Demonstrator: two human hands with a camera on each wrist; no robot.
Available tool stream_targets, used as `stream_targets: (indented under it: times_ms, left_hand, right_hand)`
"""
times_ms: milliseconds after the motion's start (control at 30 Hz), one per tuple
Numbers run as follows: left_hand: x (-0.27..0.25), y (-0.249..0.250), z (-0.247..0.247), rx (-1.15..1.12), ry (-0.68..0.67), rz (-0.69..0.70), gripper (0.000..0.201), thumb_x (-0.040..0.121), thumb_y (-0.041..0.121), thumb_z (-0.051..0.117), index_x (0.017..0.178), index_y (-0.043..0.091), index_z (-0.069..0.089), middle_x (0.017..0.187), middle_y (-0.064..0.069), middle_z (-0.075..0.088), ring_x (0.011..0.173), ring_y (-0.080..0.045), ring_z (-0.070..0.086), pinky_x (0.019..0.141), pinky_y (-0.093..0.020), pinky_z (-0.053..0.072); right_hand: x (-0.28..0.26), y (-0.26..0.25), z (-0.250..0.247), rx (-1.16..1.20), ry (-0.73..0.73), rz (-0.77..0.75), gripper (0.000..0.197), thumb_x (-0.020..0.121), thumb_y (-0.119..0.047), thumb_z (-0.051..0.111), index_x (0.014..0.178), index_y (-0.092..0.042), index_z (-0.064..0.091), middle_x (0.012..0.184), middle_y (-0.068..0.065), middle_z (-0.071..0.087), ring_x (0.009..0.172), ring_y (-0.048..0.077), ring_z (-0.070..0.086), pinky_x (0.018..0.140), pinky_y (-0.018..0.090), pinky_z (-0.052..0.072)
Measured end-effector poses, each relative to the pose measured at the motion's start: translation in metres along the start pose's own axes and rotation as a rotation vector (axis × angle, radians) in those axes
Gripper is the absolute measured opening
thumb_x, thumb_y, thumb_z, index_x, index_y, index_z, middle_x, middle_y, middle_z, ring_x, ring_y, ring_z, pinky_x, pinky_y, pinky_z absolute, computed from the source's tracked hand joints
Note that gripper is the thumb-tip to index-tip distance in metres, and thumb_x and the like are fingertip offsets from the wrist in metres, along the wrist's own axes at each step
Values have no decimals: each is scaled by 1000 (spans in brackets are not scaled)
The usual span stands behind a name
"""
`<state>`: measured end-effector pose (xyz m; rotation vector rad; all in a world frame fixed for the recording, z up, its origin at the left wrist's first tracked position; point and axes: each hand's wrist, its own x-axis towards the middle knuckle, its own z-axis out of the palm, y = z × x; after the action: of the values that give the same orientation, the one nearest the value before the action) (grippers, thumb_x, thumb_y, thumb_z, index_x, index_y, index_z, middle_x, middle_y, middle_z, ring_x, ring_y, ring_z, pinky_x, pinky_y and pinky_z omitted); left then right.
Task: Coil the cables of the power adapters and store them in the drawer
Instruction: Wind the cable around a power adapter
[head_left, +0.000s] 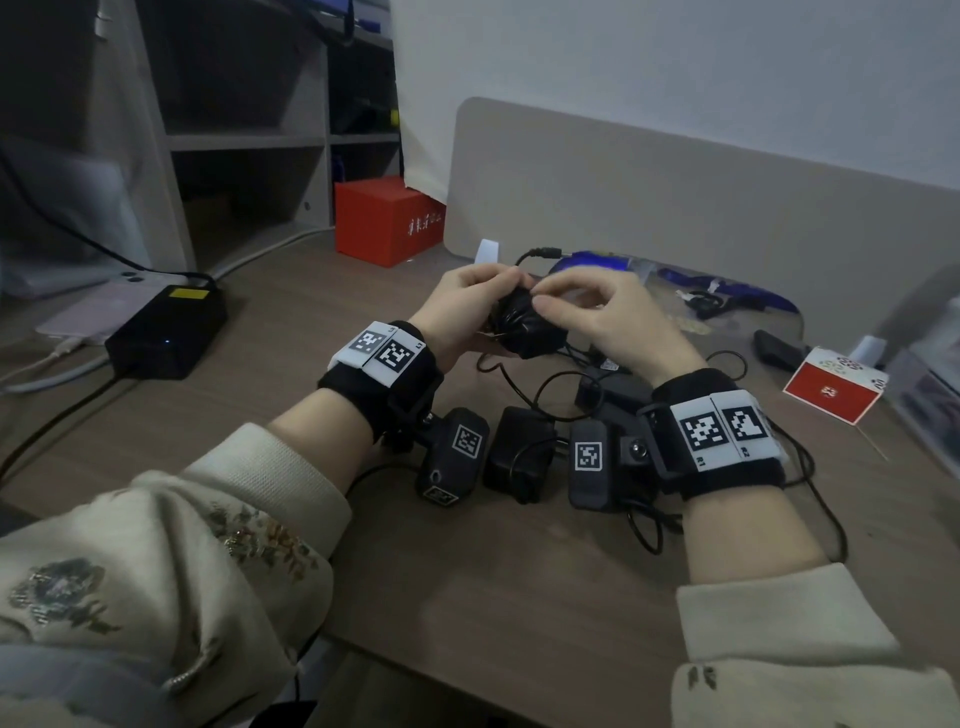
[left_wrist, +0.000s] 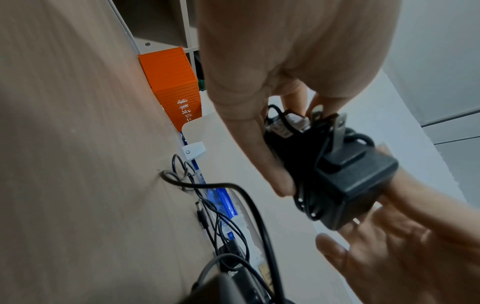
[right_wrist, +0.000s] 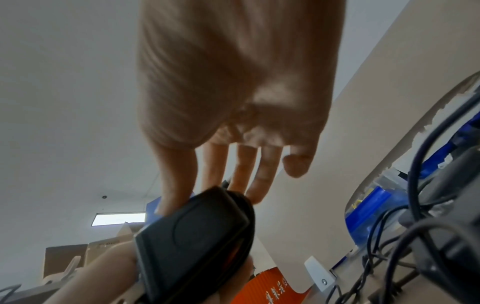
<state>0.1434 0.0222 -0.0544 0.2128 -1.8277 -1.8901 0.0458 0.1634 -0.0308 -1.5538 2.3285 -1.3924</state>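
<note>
At the far left a black power brick (head_left: 166, 332) sits plugged in on the surface (head_left: 467, 597), with a red box (head_left: 387, 221) behind it. Moving in, the left hand (head_left: 462, 312) has its grip clamped round an adapter (head_left: 524, 325), held above the surface with its cable (left_wrist: 303, 197) wound in turns about the body and its prongs (left_wrist: 339, 131) jutting out. The right hand (head_left: 597, 317) meets it from the other side, fingertips (head_left: 545, 306) pinched at the windings, seemingly working the tail end; its plug (head_left: 545, 253) pokes up behind the hands. To do this well, I'd say the left hand should keep pressure on the turns so they don't spring loose while the right tucks the tail under a loop, snug but not kinked. Below the hands, further adapters (head_left: 519, 452) lie in a tangle of loose cables (head_left: 545, 389), uncoiled. To the right lies a small red-and-white box (head_left: 836, 387). No drawer shows in any view.
</note>
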Motion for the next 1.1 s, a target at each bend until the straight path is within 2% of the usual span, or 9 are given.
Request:
stream_targets:
  times_ms: [100,167,233,333,400,567,700,833,1100]
  left_hand:
    - [2,-3,-2,51,6,-6,23,101,21,52,84,17,67,78,-2,62,58,-9,64,48,-28,53]
    - [3,-4,-2,82,-1,-11,23,101,22,52,84,17,67,77,-1,61,56,-9,63,47,-27,51]
    - [3,-5,-2,111,-26,-22,24,101,22,52,82,18,67,76,-1,61,54,-9,62,46,-27,49]
    - [2,-4,-2,123,-59,-47,25,101,21,51,82,18,66,74,-1,59,53,-10,60,46,-27,48]
    - [1,-3,-3,118,-64,-54,23,101,22,51,84,18,66,76,-3,59,55,-11,61,47,-27,49]
    - [1,0,-3,87,-46,-46,15,101,16,50,97,23,63,77,0,58,58,-12,59,46,-27,50]
    - [1,0,-5,89,-71,-57,28,100,11,47,112,33,58,77,-3,57,54,-12,60,47,-27,49]
    - [-1,2,-3,90,-89,-71,40,98,5,38,122,32,56,80,-6,55,56,-15,60,46,-27,49]
    - [0,2,-1,72,-59,-97,28,93,10,39,96,26,62,88,-5,55,67,-18,59,54,-32,54]
  right_hand:
    - [-2,0,-4,-48,-106,3,16,84,-26,74,99,-30,71,108,0,66,93,16,62,78,17,50]
    - [-5,-1,-6,-17,-113,13,15,84,-19,73,98,-25,72,101,5,69,83,6,64,73,12,50]
    - [-8,-3,-7,-26,-94,3,11,85,-14,72,93,-22,73,93,6,71,74,-2,62,70,10,49]
    - [-7,-3,-5,-148,-92,-25,7,88,-17,69,93,-21,72,91,-1,69,75,-3,58,72,9,45]
    - [-6,-4,-3,-237,-89,-42,7,91,-19,66,96,-19,71,91,-4,67,76,-2,55,70,7,41]
    - [-5,-7,-1,-289,-83,-68,10,92,-19,64,99,-15,69,96,0,65,90,15,59,76,17,43]
    - [-5,-4,-1,-271,-93,-64,7,90,-19,66,96,-18,69,99,2,64,92,16,58,78,18,42]
    - [-5,-1,-2,-278,-104,-61,5,91,-18,66,92,-23,67,99,1,63,93,16,57,77,16,40]
    - [-5,0,-2,-275,-111,-67,5,89,-19,68,89,-24,67,99,-3,61,92,14,57,77,16,40]
